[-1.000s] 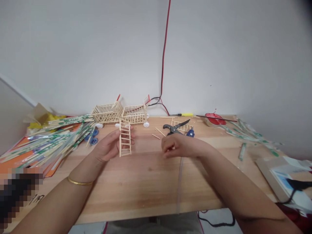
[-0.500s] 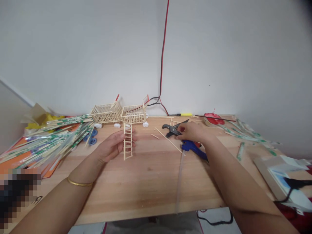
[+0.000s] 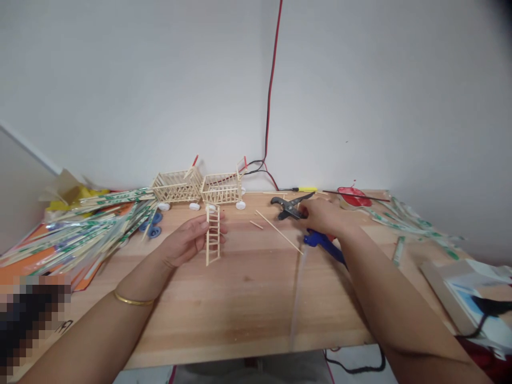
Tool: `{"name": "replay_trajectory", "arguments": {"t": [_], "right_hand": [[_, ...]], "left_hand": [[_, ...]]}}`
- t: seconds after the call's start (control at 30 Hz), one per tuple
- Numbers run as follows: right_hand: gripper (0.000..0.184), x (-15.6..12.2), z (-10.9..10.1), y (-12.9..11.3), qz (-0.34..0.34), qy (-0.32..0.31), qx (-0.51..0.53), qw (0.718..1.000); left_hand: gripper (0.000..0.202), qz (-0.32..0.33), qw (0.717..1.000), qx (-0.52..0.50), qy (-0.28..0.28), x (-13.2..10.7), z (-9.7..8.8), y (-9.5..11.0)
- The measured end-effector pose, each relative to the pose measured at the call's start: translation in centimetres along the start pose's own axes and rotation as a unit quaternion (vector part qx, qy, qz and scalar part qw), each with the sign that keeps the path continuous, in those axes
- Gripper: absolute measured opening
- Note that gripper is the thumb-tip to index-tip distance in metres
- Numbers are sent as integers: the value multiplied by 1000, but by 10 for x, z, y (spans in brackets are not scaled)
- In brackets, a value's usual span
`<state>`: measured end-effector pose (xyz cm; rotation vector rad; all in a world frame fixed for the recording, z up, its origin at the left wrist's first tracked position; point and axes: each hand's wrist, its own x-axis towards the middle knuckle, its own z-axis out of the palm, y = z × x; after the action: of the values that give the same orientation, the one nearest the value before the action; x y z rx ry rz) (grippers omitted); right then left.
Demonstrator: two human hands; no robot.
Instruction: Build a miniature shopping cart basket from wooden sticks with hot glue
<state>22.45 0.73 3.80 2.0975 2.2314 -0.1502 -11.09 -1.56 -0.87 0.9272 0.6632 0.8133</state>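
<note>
My left hand (image 3: 190, 238) pinches a small ladder-shaped frame of thin wooden sticks (image 3: 213, 234) and keeps it nearly upright above the table. Farther right, my right hand (image 3: 322, 213) is closed at the handle end of black hand cutters (image 3: 291, 207), whose jaws point left. Its fingers are partly hidden from this angle. Beneath that wrist lies a blue glue gun (image 3: 326, 246), with a clear glue stick or strand stretching toward the front edge. Loose wooden sticks (image 3: 280, 232) lie between the hands.
Two stick-built carts with white wheels (image 3: 222, 189) stand by the wall. Bundled sticks in wrappers (image 3: 92, 229) and blue wheels (image 3: 154, 231) are at left. A red-topped dish (image 3: 354, 197), yellow marker (image 3: 307, 189) and white box (image 3: 460, 288) lie right. A red-black cable (image 3: 269, 101) hangs behind.
My right hand and the cutters have shifted slightly right and back. The left hand still holds the ladder-shaped frame in about the same place; the whole view has moved a little.
</note>
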Motion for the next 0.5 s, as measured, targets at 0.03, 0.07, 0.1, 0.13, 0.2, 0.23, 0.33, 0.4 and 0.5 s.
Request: {"name": "replay_trajectory", "arguments": {"t": [0.03,0.07,0.1,0.13,0.2,0.23,0.33,0.4,0.5], "right_hand": [[16,-3,-5,2,6,10,8,1000],[15,-7,-10,4,11,17,14,1000],[14,-10,-14,7,16,20,16,1000],[12,-13,-17,10,20,16,10,1000],[8,-20,-19,18,28,-7,-11,1000],[6,-23,-17,22,29,-24,-20,999],[5,-33,-5,34,19,-79,-21,996],[4,-38,6,43,13,-108,-12,994],[11,-43,14,54,20,-109,-7,994]], "left_hand": [[46,1,1000,-2,-2,0,0,0],[46,2,1000,-4,-5,0,0,0],[45,2,1000,-6,-5,1,-1,0],[45,2,1000,-8,-5,1,-1,0],[44,2,1000,-9,-2,1,-2,-1],[44,1,1000,-8,0,1,-3,-1],[45,-1,1000,-6,10,0,-2,-1],[45,-1,1000,-6,18,0,-1,0],[44,-4,999,-9,33,1,1,0]]}}
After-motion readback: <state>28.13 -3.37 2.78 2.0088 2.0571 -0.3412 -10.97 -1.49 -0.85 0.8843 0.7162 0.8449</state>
